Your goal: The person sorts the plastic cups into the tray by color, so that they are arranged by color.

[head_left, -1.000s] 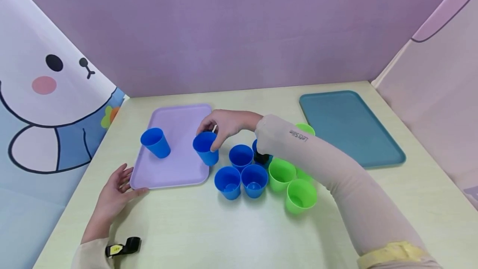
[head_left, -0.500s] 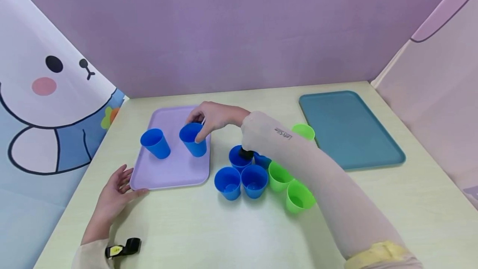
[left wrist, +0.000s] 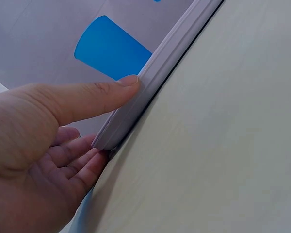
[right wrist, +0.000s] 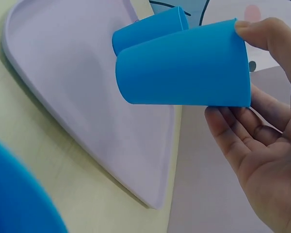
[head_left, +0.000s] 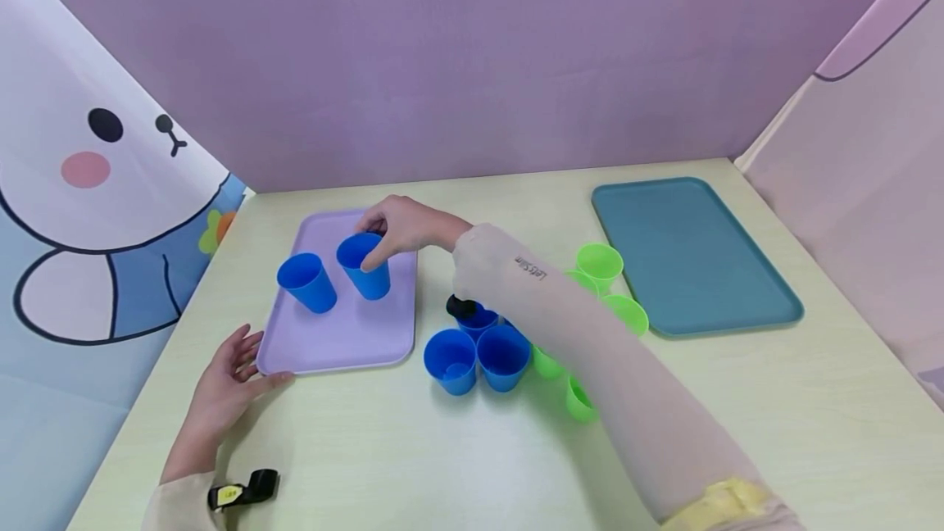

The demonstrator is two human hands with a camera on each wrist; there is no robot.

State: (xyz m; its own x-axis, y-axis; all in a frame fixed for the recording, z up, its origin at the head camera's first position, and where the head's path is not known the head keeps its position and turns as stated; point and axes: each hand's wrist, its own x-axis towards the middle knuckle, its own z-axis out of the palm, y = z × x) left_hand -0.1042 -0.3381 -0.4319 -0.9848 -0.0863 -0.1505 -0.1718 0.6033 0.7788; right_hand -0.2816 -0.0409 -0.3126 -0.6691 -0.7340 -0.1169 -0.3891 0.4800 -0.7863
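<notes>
Fingers of my right hand (head_left: 401, 228), head view, pinch a blue tumbler (head_left: 366, 269) over the lilac tray (head_left: 342, 344), a second tumbler (head_left: 310, 285) at its nine o'clock. Left wrist: left hand (left wrist: 26, 141), thumb straight, touches tray. Right wrist: I grip tumbler rim.

Right hand (head_left: 406, 228) holds blue cup (head_left: 370, 283) over purple tray (head_left: 339, 342)

The thumb and fingers grip the cup at its rim; whether its base touches the tray is unclear. A second blue cup (head_left: 311, 288) stands on the tray, just left of it. At the tray's near left corner rests the left hand (head_left: 227, 388), thumb along the near edge. Right of the tray, more blue cups (head_left: 451, 365) cluster on the table (head_left: 369, 449) beside green cups (head_left: 600, 265), some partly hidden by the right sleeve (head_left: 575, 326). Farther right lies a teal tray (head_left: 696, 260). Behind rises a purple backdrop (head_left: 472, 64).
</notes>
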